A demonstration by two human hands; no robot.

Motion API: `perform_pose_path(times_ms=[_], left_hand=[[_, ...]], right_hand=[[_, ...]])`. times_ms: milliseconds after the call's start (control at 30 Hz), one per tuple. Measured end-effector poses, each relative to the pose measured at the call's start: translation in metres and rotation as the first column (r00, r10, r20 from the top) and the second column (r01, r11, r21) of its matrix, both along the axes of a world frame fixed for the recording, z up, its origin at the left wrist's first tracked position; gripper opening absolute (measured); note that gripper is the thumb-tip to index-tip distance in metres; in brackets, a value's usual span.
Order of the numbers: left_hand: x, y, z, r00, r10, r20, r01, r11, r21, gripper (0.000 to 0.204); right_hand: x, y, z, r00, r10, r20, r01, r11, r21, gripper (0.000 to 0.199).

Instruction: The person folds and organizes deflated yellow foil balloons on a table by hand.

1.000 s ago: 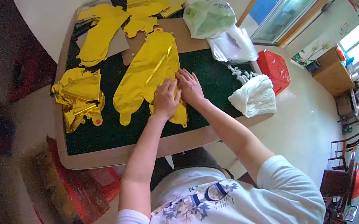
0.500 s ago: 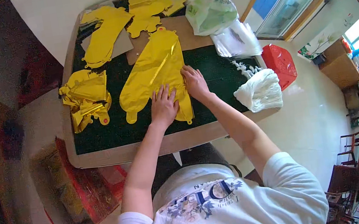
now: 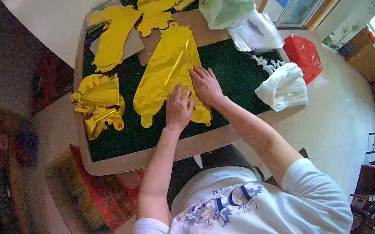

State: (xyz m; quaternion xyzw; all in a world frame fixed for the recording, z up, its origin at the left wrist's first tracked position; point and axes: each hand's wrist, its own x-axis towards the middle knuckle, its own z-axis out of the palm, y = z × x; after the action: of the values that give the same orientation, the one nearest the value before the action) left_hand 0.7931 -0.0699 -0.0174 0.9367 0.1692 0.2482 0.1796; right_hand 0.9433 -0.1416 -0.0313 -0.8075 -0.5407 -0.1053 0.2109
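Note:
A flat, uninflated gold foil balloon (image 3: 164, 63) lies in the middle of the dark green mat, its two long limbs meeting at the far end. My left hand (image 3: 179, 108) rests on the near part of it, fingers stretched out and slightly spread. Beside it, my right hand (image 3: 206, 86) lies flat along the balloon's right edge, fingers extended. Neither hand grips anything. Parts of the near right limb are hidden under my hands.
Folded gold foil balloons (image 3: 98, 102) lie at the left, with more flat ones (image 3: 114, 35) at the far side. Clear plastic bags (image 3: 255, 31), a green-and-white bag (image 3: 225, 4) and a white bundle (image 3: 282, 89) line the right. A red stool (image 3: 303, 58) stands beyond the table.
The whole view has shifted, so the table sits farther right in the picture. My right hand has come slightly leftward onto the balloon's edge; my left hand stays on it.

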Motion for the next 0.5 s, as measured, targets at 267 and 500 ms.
perform_pose_path(times_ms=[267,500], left_hand=[[0.003,0.055,0.019,0.871,0.482,-0.097,-0.489,0.870,-0.070,0.031],[0.020,0.059,0.023,0.823,0.450,-0.347,-0.489,0.872,-0.030,0.029]], right_hand=[[0.001,0.001,-0.001,1.000,-0.013,0.007,0.012,1.000,0.027,0.037],[0.002,0.000,-0.005,0.999,-0.021,-0.042,0.021,1.000,-0.008,0.047]])
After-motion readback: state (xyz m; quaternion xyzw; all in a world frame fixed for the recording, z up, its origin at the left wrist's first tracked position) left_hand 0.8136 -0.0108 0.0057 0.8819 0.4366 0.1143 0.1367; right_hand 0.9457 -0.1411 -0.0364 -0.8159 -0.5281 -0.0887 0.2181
